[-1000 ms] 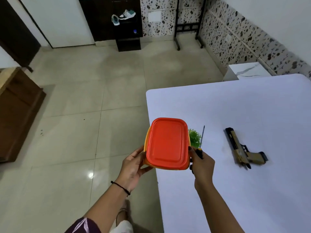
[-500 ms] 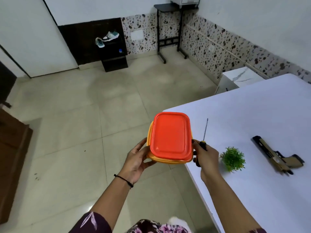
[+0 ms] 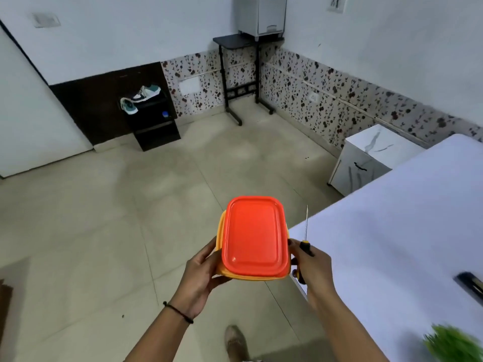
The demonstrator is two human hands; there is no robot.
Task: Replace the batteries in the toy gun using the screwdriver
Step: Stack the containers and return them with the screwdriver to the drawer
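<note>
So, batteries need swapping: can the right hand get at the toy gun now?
Probably not: the right hand grips the screwdriver and braces the orange container; the toy gun lies apart on the table.

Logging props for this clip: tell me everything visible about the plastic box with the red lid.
The plastic box is rectangular with rounded corners: a red lid, shut, over an orange-yellow base. It is held in the air beside the corner of the white table. The left hand grips its left side; the right hand, which holds a screwdriver, touches its right side.
</note>
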